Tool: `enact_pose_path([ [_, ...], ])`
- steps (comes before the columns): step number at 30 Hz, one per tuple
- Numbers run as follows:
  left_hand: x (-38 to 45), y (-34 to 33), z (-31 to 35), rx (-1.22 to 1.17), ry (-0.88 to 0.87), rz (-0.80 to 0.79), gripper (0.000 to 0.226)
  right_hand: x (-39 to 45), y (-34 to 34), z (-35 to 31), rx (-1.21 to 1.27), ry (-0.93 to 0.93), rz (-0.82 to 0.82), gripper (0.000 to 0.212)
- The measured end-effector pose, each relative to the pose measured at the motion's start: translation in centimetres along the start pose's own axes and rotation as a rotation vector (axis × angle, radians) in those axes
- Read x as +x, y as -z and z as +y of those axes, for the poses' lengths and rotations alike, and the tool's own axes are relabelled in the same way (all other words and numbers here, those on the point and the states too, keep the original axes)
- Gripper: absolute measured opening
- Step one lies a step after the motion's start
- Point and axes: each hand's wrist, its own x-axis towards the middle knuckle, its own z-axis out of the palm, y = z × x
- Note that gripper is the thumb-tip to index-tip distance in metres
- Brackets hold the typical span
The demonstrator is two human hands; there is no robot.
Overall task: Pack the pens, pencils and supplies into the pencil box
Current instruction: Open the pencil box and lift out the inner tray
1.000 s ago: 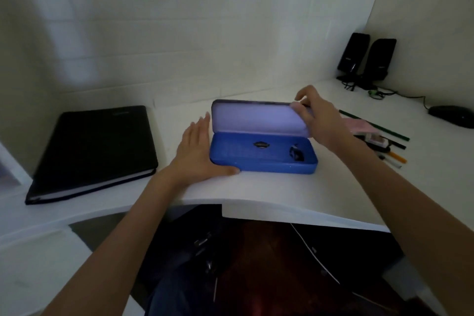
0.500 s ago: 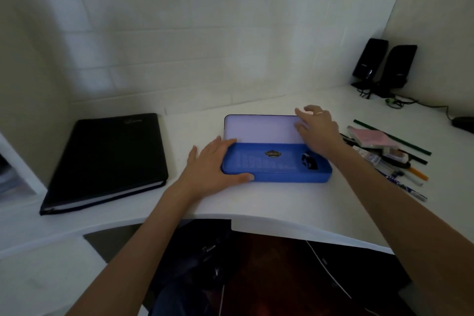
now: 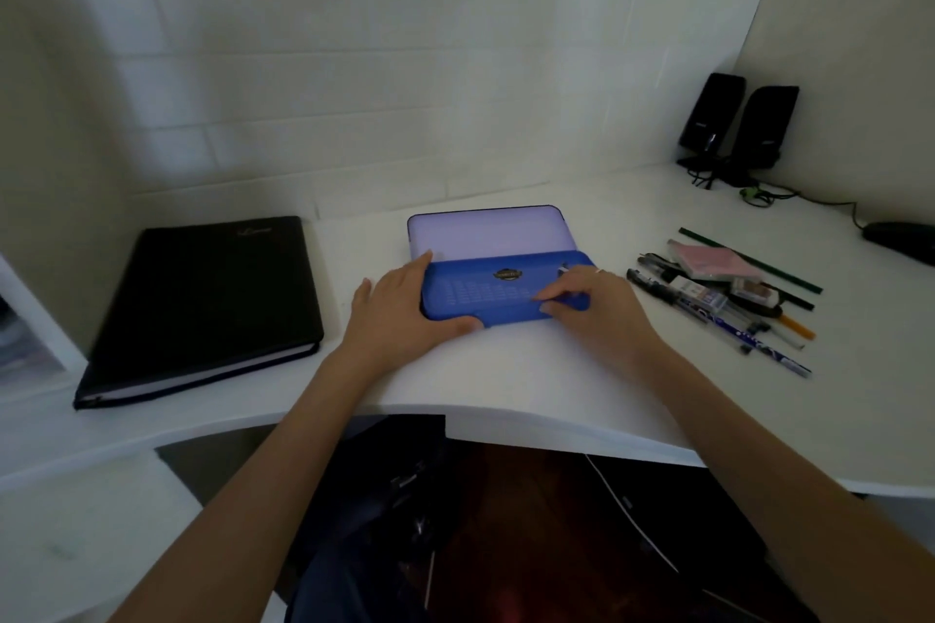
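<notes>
Box (image 3: 485,299) blue, lilac lid open flat | left hand (image 3: 399,314) grip holds end | right hand (image 3: 592,304) fingers inside

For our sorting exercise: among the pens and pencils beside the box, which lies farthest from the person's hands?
The long dark green pencil, at the far edge of the pile behind the pink pad.

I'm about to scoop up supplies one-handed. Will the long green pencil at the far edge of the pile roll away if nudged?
Probably. The green pencil looks thin, straight and stiff, lying alone on the smooth white desk, so a sideways nudge could roll it. It should feel light. The pink pad beside it might stop it rolling inward.
</notes>
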Motion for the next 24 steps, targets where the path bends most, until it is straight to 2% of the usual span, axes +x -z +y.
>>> enact_pose_path([
  [4, 0.1, 0.1, 0.0, 0.004, 0.008, -0.009, 0.106, 0.5, 0.4, -0.3, 0.024, -0.046, -0.010, 0.015],
  [9, 0.0, 0.1, -0.3, -0.051, 0.059, 0.017, 0.114, 0.0, 0.3, -0.3, 0.029, 0.003, 0.123, 0.016],
  [12, 0.0, -0.1, -0.2, -0.016, 0.094, 0.068, 0.106, -0.4, 1.2, 0.0, 0.016, 0.029, 0.151, 0.019],
  [20, 0.0, -0.6, -0.3, 0.049, 0.143, 0.116, 0.091, -5.1, 3.2, 1.0, -0.077, 0.053, 0.085, 0.025],
  [24, 0.2, -0.8, -0.8, 0.096, 0.135, 0.130, 0.064, -6.3, 3.5, 1.5, -0.077, 0.032, 0.057, 0.019],
])
